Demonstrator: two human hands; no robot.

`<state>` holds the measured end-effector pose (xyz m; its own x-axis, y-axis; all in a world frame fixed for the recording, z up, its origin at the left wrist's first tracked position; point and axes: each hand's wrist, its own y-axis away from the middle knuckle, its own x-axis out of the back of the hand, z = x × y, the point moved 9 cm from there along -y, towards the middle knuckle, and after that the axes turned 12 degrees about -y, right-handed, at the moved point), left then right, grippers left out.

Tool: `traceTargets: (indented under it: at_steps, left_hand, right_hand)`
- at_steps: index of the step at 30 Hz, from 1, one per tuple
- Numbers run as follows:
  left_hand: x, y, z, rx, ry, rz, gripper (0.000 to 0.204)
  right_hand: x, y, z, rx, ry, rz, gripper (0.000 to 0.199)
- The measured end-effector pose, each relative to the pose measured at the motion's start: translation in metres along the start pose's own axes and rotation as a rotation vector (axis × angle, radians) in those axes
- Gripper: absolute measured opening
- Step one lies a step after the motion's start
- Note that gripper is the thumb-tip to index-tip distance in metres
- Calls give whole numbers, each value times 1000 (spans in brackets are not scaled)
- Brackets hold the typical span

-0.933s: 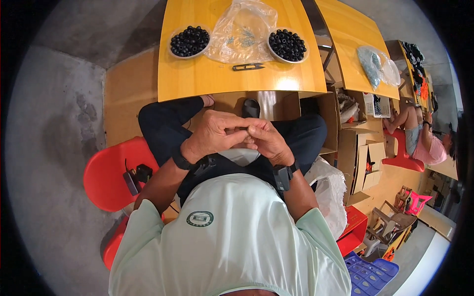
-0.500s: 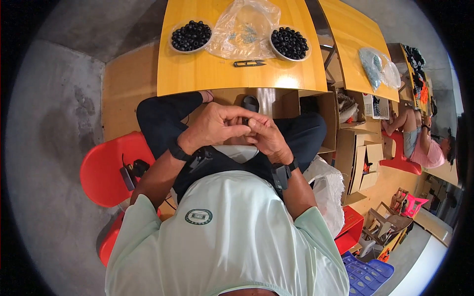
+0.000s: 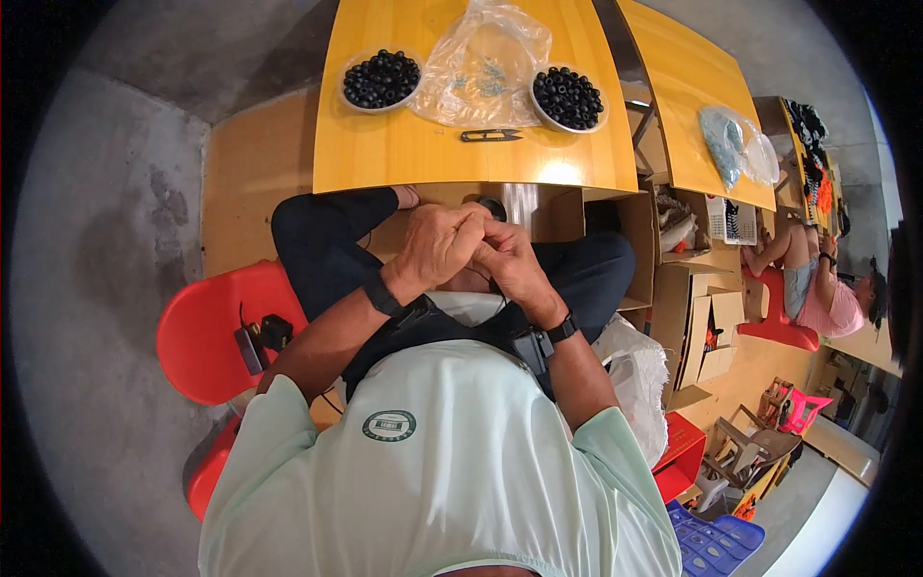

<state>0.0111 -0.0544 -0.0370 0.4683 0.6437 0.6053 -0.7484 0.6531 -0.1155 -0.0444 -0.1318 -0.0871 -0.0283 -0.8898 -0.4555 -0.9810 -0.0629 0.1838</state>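
My left hand (image 3: 435, 248) and my right hand (image 3: 522, 273) meet above my lap, just below the table's near edge. The fingers of both are bent and pressed together at the tips. Whatever is pinched between them is hidden by the fingers. On the table ahead stand two white bowls, a left bowl (image 3: 373, 108) and a right bowl (image 3: 575, 128), filled with black beads (image 3: 383, 77). A clear plastic bag (image 3: 481, 48) with small bluish-green pieces lies between them. Black thread snips (image 3: 490, 136) rest nearer to me.
The yellow table (image 3: 404, 159) ends just beyond my hands. A red chair (image 3: 207, 332) holding dark devices is at my left. Cardboard boxes (image 3: 687, 308) and a white sack (image 3: 635, 375) stand at my right. A person in pink (image 3: 835, 306) sits farther right.
My left hand has turned so its back covers the fingertips, and my hands have drawn closer together. A small dark thing glimpsed between the fingers before is now hidden. The view has shifted slightly.
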Motion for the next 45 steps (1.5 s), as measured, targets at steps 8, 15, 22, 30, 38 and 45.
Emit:
traceTargets:
  at_steps: [8, 15, 22, 30, 38, 45]
  left_hand:
    - [4, -2, -4, -41, 102, 138, 31]
    - [7, 2, -4, 29, 80, 32, 30]
    - [13, 10, 0, -74, 141, 80, 29]
    - [8, 12, -19, -106, 27, 74, 30]
    - [13, 11, -32, 188, 489, -56, 51]
    - [14, 18, -47, 213, 481, -27, 44]
  right_hand:
    - [0, -1, -2, -85, 8, 27, 17]
    - [-6, -4, -5, -26, 87, 56, 18]
    - [-20, -2, -9, 28, 182, 52, 16]
    - [-26, -9, -9, 28, 214, 28, 18]
    - [-3, -5, -3, -177, -307, 39, 22]
    - [-5, 1, -15, -16, -590, -125, 31]
